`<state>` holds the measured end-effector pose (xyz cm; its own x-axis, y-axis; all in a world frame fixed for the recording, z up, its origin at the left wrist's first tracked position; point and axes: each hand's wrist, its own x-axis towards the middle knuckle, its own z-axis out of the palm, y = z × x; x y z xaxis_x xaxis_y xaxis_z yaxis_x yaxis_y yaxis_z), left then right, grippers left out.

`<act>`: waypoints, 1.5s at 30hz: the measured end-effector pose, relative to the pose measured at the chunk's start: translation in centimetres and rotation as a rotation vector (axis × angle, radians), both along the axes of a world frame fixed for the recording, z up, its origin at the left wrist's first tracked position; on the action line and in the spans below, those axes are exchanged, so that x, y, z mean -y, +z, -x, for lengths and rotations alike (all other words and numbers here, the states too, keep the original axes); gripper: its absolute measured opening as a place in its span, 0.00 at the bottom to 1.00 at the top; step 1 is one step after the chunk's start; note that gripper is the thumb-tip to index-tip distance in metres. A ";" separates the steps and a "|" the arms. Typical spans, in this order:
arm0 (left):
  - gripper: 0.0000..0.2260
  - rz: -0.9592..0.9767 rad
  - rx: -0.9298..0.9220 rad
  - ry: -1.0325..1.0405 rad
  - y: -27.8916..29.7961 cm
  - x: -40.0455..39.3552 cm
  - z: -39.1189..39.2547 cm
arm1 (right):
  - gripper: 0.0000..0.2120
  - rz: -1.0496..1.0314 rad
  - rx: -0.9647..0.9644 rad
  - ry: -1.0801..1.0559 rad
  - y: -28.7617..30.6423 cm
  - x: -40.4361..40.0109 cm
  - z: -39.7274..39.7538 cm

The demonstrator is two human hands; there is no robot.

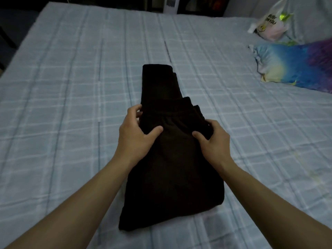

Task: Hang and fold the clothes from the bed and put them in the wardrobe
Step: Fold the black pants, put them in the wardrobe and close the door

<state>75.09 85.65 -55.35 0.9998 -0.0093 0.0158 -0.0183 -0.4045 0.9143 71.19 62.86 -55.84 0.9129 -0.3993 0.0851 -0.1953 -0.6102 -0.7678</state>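
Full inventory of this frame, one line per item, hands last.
dark garment: 1, black-brown, partly folded, mid-bed
bed sheet: 1, pale blue check, covers the bed
pillow: 1, blue, purple and yellow, right edge of bed
plastic bag: 1, white with print, far right corner
white appliance: 1, white, beyond the bed's far edge
left hand: 1, grips the garment's left side
right hand: 1, grips the garment's right side

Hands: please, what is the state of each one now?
Left hand: grips the left edge of the dark trousers, thumb on top.
Right hand: grips their right edge, thumb on top.
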 end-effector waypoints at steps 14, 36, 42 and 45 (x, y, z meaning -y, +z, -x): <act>0.18 -0.112 -0.343 0.039 -5.7 0.8 1.9 | 0.16 -0.014 -0.341 0.168 -4.1 2.8 0.3; 0.27 -0.249 -0.250 0.024 -5.4 -0.1 1.5 | 0.20 0.001 -0.383 0.212 -4.3 3.2 -1.3; 0.27 -0.255 -0.232 -0.005 -4.9 -0.6 6.6 | 0.22 0.024 -0.413 0.181 -3.0 2.6 4.1; 0.28 -0.244 -0.203 -0.030 -5.3 -0.9 9.0 | 0.25 0.030 -0.456 0.141 -3.1 2.2 7.0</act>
